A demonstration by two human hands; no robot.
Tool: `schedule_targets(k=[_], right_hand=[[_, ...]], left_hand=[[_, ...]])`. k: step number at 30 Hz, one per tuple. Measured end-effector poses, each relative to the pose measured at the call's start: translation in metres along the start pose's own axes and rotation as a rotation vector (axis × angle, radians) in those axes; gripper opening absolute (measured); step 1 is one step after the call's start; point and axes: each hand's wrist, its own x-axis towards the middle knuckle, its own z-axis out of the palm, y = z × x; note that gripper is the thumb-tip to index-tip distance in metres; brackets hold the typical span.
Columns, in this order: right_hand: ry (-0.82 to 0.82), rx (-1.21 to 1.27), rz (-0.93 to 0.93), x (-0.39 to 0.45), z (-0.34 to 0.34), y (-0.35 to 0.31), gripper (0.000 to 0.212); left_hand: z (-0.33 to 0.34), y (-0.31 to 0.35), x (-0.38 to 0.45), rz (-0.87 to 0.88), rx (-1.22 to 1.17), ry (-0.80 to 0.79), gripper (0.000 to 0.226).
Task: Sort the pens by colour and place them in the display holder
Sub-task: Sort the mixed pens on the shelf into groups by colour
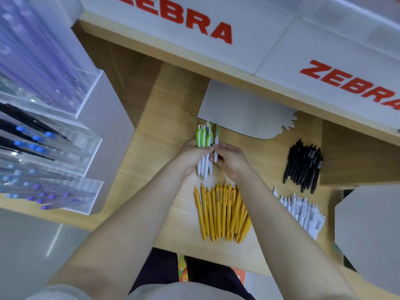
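My left hand (pixel 190 156) grips a bunch of green-and-white pens (pixel 204 139), held upright over the wooden table (pixel 164 118). Beside it my right hand (pixel 231 159) pinches one more green-and-white pen (pixel 216 135) right against the bunch. Below the hands lies a row of yellow pens (pixel 220 211). To the right lie a pile of black pens (pixel 304 165) and a pile of white pens (pixel 303 211). The clear acrylic display holder (pixel 54 148) stands at the left with blue and purple pens in its tiers.
A grey card cutout (pixel 244 109) lies on the table just behind the hands. White Zebra-branded boxes (pixel 216 29) sit on the raised shelf at the back. Another grey panel (pixel 368 230) covers the right front corner. The table's front edge is close to my body.
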Motion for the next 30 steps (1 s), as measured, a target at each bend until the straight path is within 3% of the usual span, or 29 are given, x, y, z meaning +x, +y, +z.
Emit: schedule_targets(k=[8,12,16,20,25,30], right_hand=[[-0.058,0.046,0.025,-0.021,0.013,-0.008,0.017],[-0.115,0.01,-0.001,-0.042,0.021,-0.017,0.017],[-0.051,-0.048,-0.052,-0.064,0.022,-0.018,0.014],[0.043,-0.218,-0.148,-0.08,0.025,-0.007,0.018],[-0.026,-0.378,-0.162,-0.085,0.027,-0.001,0.019],[0.104,-0.396,-0.129,-0.065,0.024,0.0,0.011]], left_hand=[[-0.016,0.006,-0.007,-0.045,-0.114,-0.038,0.056],[-0.024,0.014,-0.022,-0.019,-0.214,-0.11,0.016],[-0.034,0.01,-0.037,-0.088,-0.313,-0.084,0.038],[-0.037,0.004,-0.053,-0.13,-0.383,-0.115,0.045],[-0.043,-0.005,-0.064,-0.11,-0.394,-0.151,0.027],[-0.06,-0.017,-0.057,-0.13,-0.412,-0.076,0.01]])
